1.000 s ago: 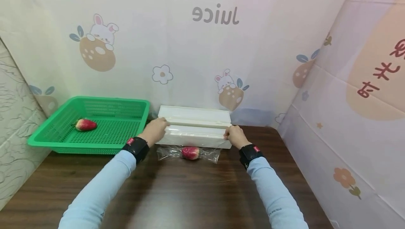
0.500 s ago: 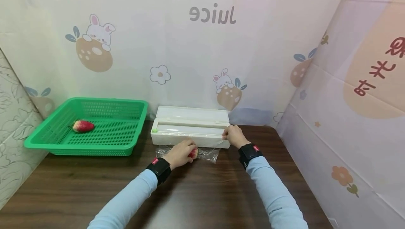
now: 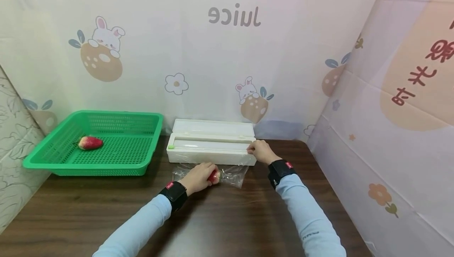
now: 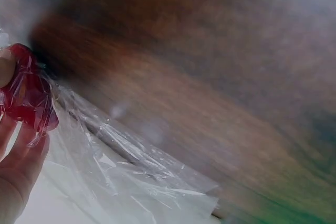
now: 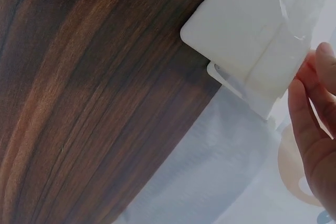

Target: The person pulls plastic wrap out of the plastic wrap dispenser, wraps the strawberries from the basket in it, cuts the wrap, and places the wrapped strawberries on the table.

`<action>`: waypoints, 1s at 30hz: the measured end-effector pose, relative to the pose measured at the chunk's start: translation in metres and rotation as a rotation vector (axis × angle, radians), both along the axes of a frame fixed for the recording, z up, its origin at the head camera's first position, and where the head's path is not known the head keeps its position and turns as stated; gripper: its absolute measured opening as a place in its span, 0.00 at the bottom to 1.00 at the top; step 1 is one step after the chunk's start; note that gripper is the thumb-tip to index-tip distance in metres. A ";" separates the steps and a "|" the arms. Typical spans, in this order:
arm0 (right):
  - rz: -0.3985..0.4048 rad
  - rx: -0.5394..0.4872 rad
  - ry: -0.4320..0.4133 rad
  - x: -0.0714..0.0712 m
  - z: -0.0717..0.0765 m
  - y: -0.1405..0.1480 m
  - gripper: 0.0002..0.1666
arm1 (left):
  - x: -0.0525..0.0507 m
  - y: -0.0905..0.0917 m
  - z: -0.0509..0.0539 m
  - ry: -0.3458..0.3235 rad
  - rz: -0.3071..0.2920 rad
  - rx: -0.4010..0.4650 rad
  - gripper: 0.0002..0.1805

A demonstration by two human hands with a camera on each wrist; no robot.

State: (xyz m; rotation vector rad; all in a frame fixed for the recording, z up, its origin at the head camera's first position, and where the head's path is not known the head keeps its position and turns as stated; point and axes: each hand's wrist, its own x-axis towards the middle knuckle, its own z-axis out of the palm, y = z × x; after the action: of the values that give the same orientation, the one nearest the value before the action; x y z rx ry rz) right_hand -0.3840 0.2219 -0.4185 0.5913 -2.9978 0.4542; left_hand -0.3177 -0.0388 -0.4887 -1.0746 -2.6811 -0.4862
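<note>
My left hand (image 3: pixel 199 178) grips a red and yellowish fruit (image 3: pixel 214 176) wrapped in clear cling film (image 3: pixel 234 174). In the left wrist view, thumb and fingers curl round the fruit (image 4: pixel 29 95), and loose film (image 4: pixel 136 166) trails from it. Behind it stands a white cling film dispenser (image 3: pixel 209 157), its lid raised, with a green slider at the left end. My right hand (image 3: pixel 261 151) is at the dispenser's right front edge. In the right wrist view, its thumb and fingers pinch at the rim of the dispenser (image 5: pixel 236 30), where thin film shows; the fingertips are partly hidden.
At the left of the dark wooden table (image 3: pixel 227 221) stands a green plastic basket (image 3: pixel 150 146) with another red and yellowish fruit (image 3: pixel 90 143) inside. A printed cloth backdrop (image 3: pixel 177 44) rises right behind the dispenser and along both sides.
My left hand has left the dispenser's left end, come forward and right, and taken hold of the wrapped fruit. My right hand stays at the dispenser's right end. The head view has shifted slightly.
</note>
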 end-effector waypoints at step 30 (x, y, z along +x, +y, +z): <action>0.641 0.133 -0.121 0.055 -0.041 -0.081 0.25 | 0.064 -0.003 0.008 -0.261 -0.079 0.022 0.20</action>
State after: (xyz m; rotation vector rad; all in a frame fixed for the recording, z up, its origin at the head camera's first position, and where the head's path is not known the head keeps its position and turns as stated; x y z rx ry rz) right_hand -0.3288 0.1406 -0.4590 1.5990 -2.8979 0.3176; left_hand -0.2536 -0.0423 -0.4810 -1.1897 -2.8541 -0.7139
